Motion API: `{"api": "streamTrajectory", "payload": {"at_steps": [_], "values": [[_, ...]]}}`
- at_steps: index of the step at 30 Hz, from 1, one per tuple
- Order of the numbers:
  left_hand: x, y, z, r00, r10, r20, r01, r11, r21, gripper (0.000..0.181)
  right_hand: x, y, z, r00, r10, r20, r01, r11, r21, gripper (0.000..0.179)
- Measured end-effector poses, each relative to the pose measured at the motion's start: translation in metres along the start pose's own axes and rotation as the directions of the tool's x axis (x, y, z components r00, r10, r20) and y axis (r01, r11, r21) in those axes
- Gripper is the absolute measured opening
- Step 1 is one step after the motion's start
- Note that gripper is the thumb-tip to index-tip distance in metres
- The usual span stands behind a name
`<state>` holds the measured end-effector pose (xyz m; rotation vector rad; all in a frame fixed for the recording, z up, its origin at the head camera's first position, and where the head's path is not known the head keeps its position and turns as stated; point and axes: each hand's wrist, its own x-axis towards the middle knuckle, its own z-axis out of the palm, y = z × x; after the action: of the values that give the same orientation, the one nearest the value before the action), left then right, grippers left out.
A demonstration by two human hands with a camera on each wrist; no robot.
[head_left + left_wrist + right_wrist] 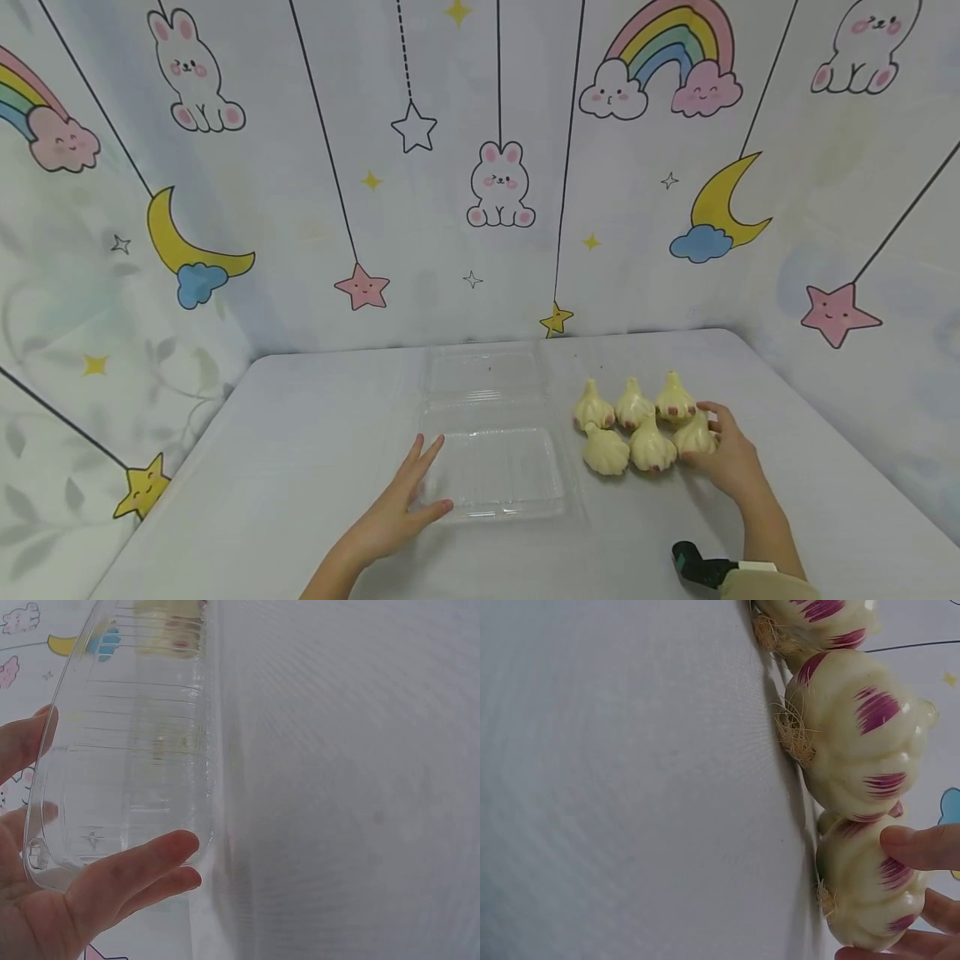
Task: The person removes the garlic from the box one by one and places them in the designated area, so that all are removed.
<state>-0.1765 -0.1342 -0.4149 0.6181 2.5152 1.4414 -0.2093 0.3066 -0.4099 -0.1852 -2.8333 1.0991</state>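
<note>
A clear plastic clamshell box [498, 471] lies opened flat on the white table, its lid half [486, 375] toward the back. Beside its left front side is my left hand [397, 508], fingers straight and spread; in the left wrist view the fingers lie about the corner of the box [142, 780]. On the right, my right hand [726, 458] grips the front-right garlic bulb [694, 437], thumb on one side and fingers on the other. That garlic bulb [866, 896] shows purple streaks and a tuft of roots in the right wrist view.
Several more pale garlic bulbs [652, 448] stand in two rows right of the box, close against the held one. The white table [300, 450] meets a patterned cloth backdrop [450, 250] at the back. A black device [701, 567] sits at my right wrist.
</note>
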Motion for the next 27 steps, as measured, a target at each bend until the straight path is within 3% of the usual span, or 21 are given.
{"api": "streamTrajectory", "payload": {"at_steps": [16, 27], "values": [[0.0001, -0.0004, 0.0002, 1.000, -0.001, -0.006, 0.001, 1.000, 0.009, 0.075, 0.0003, -0.0038, -0.0009, 0.999, 0.026, 0.025, -0.026, 1.000, -0.013, 0.082], [0.0002, 0.0012, -0.0017, 1.000, -0.022, -0.019, 0.023, 0.999, 0.028, 0.075, 0.0000, -0.0087, -0.0031, 1.000, -0.016, -0.010, 0.015, 0.997, -0.070, 0.086]]}}
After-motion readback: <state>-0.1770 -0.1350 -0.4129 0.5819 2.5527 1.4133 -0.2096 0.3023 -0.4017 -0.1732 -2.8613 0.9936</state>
